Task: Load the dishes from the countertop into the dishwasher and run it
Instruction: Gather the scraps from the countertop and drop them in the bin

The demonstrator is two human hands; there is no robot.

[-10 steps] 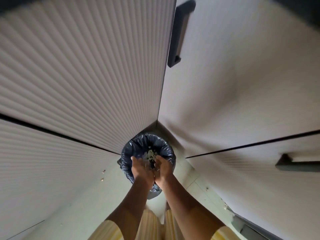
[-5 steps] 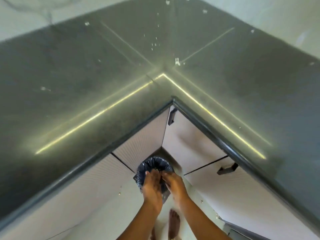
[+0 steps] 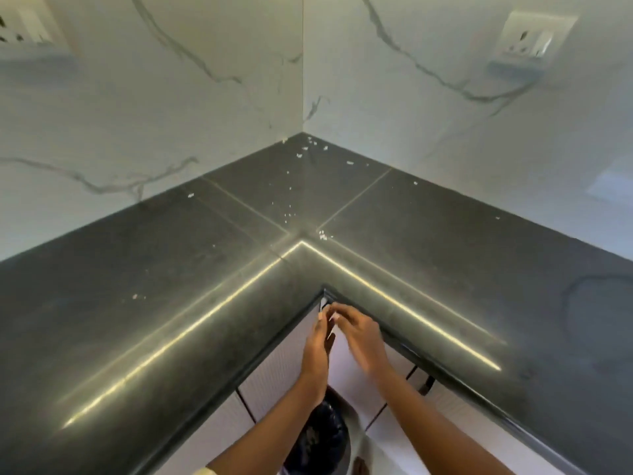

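1. While I looked for anything readable, I found no brand, label or lettering: the marble-veined wall [image 3: 171, 108] carried only grey veins, and the socket plate [image 3: 529, 37] high on the wall right of the corner was too blurred to read.
2. I took the inner corner of the dark countertop [image 3: 154, 320] as my landmark, the point where its two front edges met in an L.
3. My left hand [image 3: 317, 354] was just below that corner, fingers pointing up toward it; my right hand [image 3: 358, 332] was beside it on the right, fingertips close to the left's.
4. Both hands had their fingers loosely spread and gripped nothing I could make out; a small pale blur at the fingertips was too unclear to name.
5. White crumbs [image 3: 291, 210] lay scattered on the countertop beyond the corner, back toward the wall join.
6. No dishes showed on the countertop, and the dishwasher was not visible either.
7. The rounded front edges ran away from the corner to left and right, with bright light streaks along them.
8. Below the corner, between the white cabinet fronts [image 3: 274, 375], a bin with a dark liner [image 3: 320, 440] stood under my forearms.
9. Open surface spread on both sides of the corner.
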